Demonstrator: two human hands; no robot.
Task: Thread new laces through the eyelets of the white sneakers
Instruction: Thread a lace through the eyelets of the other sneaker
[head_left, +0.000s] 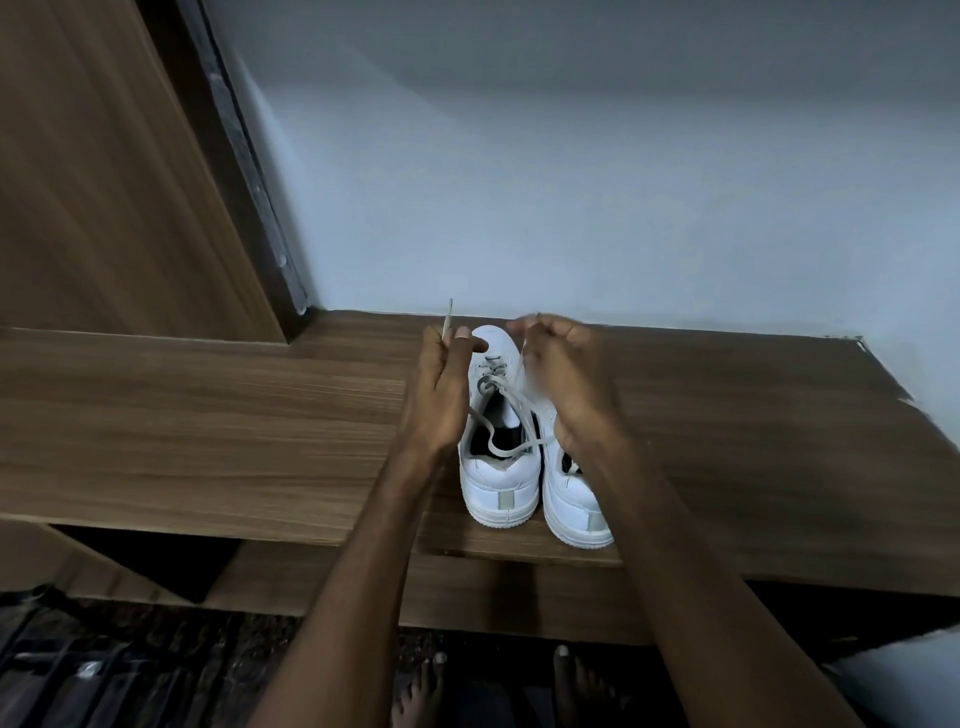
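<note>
From the head view, you stand at a wood-grain tabletop set against a pale blue-grey wall, with a wooden panel rising at 10 o'clock. The 2 white sneakers sit side by side near the tabletop's front edge, heels toward you, toes toward the wall. Your left hand pinches one end of the lace, its tip sticking up at 12 o'clock from your fingers. Your right hand is blurred above the right sneaker, fingers curled round the lace's other end. The lace runs through the left sneaker's front eyelets. Your bare feet show on the dark floor at 6 o'clock.
</note>
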